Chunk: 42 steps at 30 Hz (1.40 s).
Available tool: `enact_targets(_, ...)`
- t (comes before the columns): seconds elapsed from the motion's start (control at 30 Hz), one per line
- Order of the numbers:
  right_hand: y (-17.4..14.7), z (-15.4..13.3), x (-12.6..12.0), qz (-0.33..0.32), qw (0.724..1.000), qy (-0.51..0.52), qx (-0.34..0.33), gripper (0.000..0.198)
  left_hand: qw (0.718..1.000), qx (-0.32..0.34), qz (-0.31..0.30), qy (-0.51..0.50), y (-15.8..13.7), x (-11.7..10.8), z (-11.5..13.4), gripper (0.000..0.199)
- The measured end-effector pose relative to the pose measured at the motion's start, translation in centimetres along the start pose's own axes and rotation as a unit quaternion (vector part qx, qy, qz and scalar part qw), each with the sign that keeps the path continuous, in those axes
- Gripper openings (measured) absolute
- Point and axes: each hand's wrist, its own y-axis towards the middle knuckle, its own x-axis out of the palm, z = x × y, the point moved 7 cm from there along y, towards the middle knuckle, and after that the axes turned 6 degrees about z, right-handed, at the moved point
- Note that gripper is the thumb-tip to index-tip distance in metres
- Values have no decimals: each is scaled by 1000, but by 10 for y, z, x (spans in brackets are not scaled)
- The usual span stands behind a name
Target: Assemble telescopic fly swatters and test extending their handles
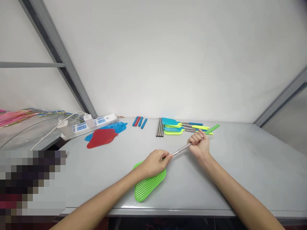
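Your left hand (155, 163) closed, fingers and thumb pinching metal shaft (182, 149) of green swatter (177, 152) by its mesh head (150, 186); your right hand (199, 144) curled into fist round shaft's other end, next to green grip (213, 129); swatter sits nearer you than metal tubes (160, 127); stacked swatters (170, 122) just right of tubes, loose grips (140, 121) left, red and blue mesh heads (102, 138) farther left

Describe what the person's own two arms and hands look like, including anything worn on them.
The left hand and right hand are ungloved. The left forearm and right forearm are slim and bare, with no sleeve, watch or bracelet showing. Fine details are too small to tell.
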Motion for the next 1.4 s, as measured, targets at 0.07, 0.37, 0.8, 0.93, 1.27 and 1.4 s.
enact_targets(0.07, -1, 1, 1, 5, 1000, 5, 5, 33, 1000, 10, 4, 5, 0, 0, 1, 39)
enact_targets(0.37, -7, -10, 20, -36, 999, -13, 5, 25, 990, 92, 53, 93, 2, -8, 16, 36)
enact_targets(0.8, 3, -12, 11, 15, 999, -16, 42, 19, 974, 141, 56, 169, 5, -15, 13, 34)
enact_targets(0.93, 3, -18, 15, 4, 999, -17, 35, 20, 971, 158, 48, 175, 5, -17, 15, 34)
enact_targets(1.27, 8, -19, -1, 106, 993, -50, -25, 11, 962, 162, 56, 214, 5, -21, 10, 31)
enact_targets(1.4, -5, 25, -19, 190, 975, -38, 113, 13, 950, 172, 66, 252, 5, -21, 8, 29)
